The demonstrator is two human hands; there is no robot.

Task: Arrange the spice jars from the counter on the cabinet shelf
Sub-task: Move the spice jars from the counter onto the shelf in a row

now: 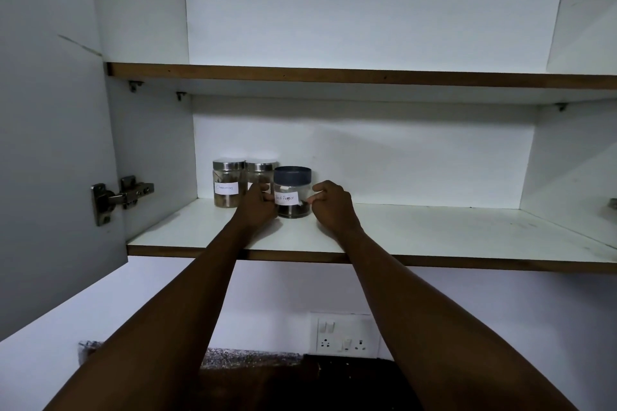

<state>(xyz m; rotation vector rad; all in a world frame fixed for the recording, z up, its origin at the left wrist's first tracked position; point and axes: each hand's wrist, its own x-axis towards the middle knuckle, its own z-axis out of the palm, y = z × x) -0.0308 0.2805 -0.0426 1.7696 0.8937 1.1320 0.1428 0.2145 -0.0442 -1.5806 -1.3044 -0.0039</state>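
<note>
Here, an open white wall cabinet was seen from below, both bare forearms stretched up to its lower shelf (434,230). Three spice jars were lined up at the shelf's back left. The leftmost, a clear jar with a steel lid (228,183), bore a handwritten label that appeared to read "Cinnamon". A second steel-lidded jar (261,172) was set just beside it, its label hidden behind the left hand. The third, a jar with a dark grey lid (292,192), was labelled "Black Pepper" and was set slightly forward of the other two, touching or nearly touching the middle one.

The pepper jar was held from both sides. The left hand (258,205) was curled against its left wall, and the right hand (330,205) was curled against its right wall, fingertips pinched at the glass. The grip from both sides was probably used so that the jar could be squared up, label facing outward, and nudged into line with its neighbours without being tipped. It could not be told whether the jar was resting fully on the shelf, though it appeared to be.

The upper shelf (334,75) held nothing visible. A door hinge (117,198) was fixed at the left wall. Below, a wall socket (345,335) and a strip of speckled tabletop (250,359) were seen; no further jars were visible there.
</note>
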